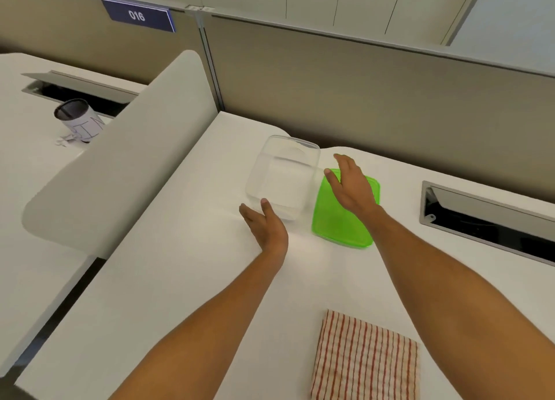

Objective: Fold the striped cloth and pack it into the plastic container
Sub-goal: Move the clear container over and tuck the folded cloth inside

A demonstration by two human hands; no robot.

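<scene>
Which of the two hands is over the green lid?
The right hand. It hovers open above the green lid, beside the clear plastic container. The left hand is at the container's near corner instead, over the white table.

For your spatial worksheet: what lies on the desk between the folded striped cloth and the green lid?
Nothing rests there: in the head view, only bare white desk separates the striped cloth from the green lid, though the person's right forearm passes above it.

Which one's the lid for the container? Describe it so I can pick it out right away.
On the white desk, look toward the far edge by the beige partition. The lid lies flat just right of the clear plastic container, partly under the right hand. It is the only bright green thing there.
</scene>
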